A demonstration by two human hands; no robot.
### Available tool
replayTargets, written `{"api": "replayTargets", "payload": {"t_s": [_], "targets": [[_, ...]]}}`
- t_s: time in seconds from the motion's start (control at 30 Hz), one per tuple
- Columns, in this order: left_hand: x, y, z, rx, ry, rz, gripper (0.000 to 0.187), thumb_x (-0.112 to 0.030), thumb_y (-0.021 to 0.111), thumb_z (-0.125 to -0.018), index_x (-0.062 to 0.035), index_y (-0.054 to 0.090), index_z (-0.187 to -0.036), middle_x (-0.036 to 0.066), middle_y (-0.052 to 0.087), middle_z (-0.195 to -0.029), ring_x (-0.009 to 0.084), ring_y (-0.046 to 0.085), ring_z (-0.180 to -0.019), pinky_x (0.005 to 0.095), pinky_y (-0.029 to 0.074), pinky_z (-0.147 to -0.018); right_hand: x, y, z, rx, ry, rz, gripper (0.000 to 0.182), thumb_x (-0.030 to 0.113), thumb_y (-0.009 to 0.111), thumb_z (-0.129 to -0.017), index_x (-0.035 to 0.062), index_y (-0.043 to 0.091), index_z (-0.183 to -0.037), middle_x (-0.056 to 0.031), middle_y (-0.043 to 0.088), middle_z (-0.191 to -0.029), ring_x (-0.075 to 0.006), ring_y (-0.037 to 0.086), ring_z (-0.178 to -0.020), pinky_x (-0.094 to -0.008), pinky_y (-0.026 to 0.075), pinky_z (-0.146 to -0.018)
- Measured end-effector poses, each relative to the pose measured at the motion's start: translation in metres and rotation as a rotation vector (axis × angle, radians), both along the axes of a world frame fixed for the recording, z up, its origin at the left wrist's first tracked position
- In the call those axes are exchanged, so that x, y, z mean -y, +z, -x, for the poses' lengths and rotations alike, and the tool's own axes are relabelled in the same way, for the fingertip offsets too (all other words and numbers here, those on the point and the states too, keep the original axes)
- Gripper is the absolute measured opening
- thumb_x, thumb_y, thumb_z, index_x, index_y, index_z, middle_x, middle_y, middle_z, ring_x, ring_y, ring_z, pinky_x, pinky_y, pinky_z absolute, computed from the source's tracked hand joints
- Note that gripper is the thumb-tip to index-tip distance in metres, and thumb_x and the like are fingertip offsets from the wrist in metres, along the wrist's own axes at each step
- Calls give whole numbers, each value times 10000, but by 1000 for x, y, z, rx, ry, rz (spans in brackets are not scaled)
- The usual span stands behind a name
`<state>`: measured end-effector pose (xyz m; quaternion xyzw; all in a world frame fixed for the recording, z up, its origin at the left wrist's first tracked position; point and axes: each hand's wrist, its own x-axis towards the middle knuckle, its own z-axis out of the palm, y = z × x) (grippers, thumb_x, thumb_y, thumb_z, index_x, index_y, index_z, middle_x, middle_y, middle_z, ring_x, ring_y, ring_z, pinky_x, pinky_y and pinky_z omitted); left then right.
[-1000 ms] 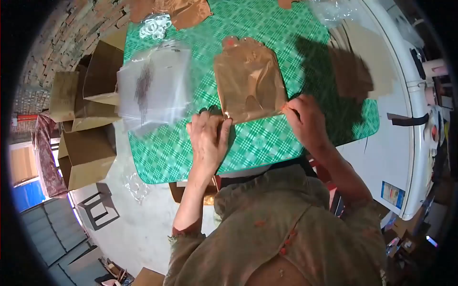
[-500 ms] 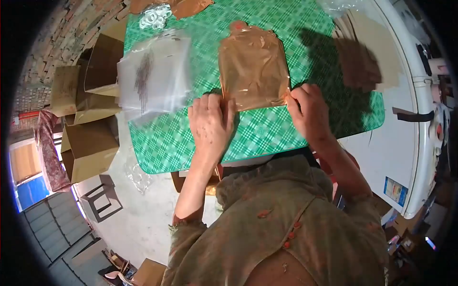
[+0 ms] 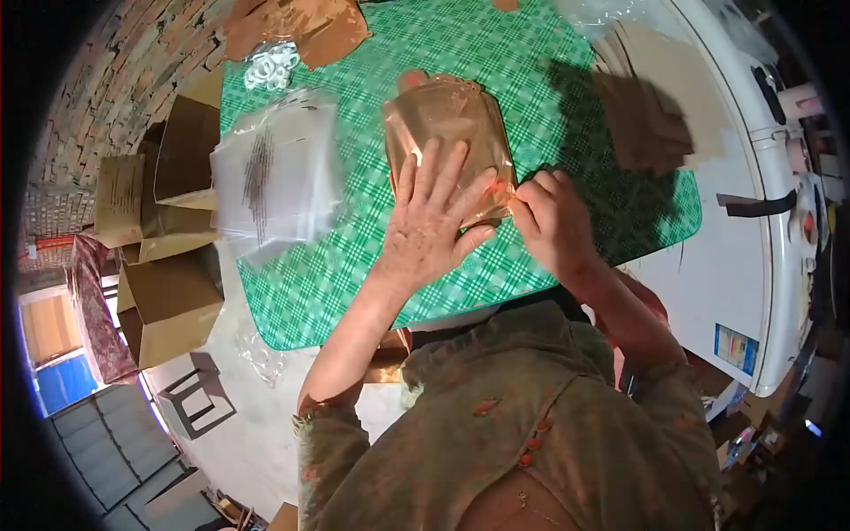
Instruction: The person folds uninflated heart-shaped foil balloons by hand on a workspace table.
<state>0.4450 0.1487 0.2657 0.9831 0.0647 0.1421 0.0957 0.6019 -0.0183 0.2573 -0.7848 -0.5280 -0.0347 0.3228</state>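
Observation:
A shiny copper-coloured plastic packet [image 3: 447,115] lies on the green checked tablecloth [image 3: 372,274]; a small reddish round spot shows at its far end. My left hand [image 3: 423,234] lies flat across the packet's near half, fingers spread, hiding part of it. At the packet's near right corner, my right hand [image 3: 556,226] is closed in a pinch on the plastic film. To the left of my left hand sits a stack of clear plastic bags [image 3: 279,177].
White rings [image 3: 271,66] lie at the far left beside brown sheeting [image 3: 310,31]. Tan flat sheets [image 3: 646,97] are stacked at the right, partly in shadow. Open cardboard boxes [image 3: 173,301] stand left of the table, and a white appliance [image 3: 708,301] is on the right.
My left hand has left the packet's near left corner and now lies spread on top. The right hand still pinches the right corner. The packet appears slightly tilted and lower in view.

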Motion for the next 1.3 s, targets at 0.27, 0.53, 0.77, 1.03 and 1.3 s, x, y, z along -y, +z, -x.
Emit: {"api": "replayTargets", "payload": {"t_s": [0.27,0.53,0.77,1.03,1.3], "targets": [[0,2,-1,-21,0,18,723,-614,574,-1008,-257,456,-1625,187,327,-1711,485,255,-1575,641,197,-1265,-8,11,-16,-141,80,-38,116,77,664,-914,52,706,-1020,-120,662,-996,-347,607,-975,-458,535,-823],[1,7,0,-55,6,22,746,-623,543,-1021,-183,459,-1619,188,312,-1715,472,231,-1587,632,178,-1281,-26,9,-60,291,188,-34,335,130,669,-911,65,730,-1234,-69,678,-1316,-282,573,-1300,-454,422,-1059],[-1,7,-1,-69,2,44,761,-620,522,-1032,-163,429,-1634,193,304,-1720,476,226,-1590,633,166,-1284,-29,7,-71,359,397,52,392,222,672,-963,29,711,-1302,-136,611,-1499,-333,444,-1517,-624,241,-1228],[-2,8,-1,-100,-14,60,706,-590,482,-1065,-198,413,-1648,168,268,-1743,468,206,-1598,619,143,-1296,-37,1,-69,270,505,4,439,184,681,-943,5,668,-1344,-182,618,-1474,-337,451,-1527,-665,210,-1270],[-8,18,-1,-144,6,280,693,-562,439,-1091,-203,362,-1678,139,204,-1771,400,130,-1637,574,70,-1324,-36,-1,-71,263,546,-67,367,157,729,-888,-8,729,-1216,-195,645,-1435,-373,455,-1520,-714,192,-1263]]}}
